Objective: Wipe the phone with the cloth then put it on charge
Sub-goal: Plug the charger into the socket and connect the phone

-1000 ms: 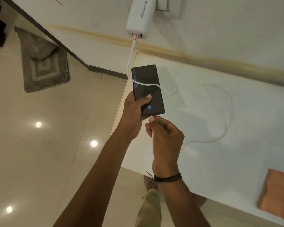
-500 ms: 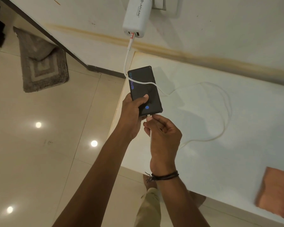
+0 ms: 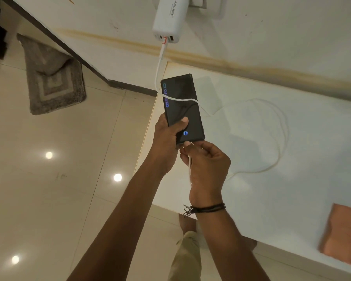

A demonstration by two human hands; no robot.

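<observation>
two hands meet at one phone (image 3: 179, 86) above the worktop's (image 3: 251, 209) left edge. my left hand (image 3: 168, 136) grips its lower half, thumb on the glass, and its long axis points away toward the charger (image 3: 168, 19). my right hand (image 3: 208, 167), just below, pinches the cable (image 3: 160, 63) plug at the bottom edge; i cannot tell if it is seated. the screen is dark with blue digits lit. the cloth (image 3: 342, 236) lies well apart.
</observation>
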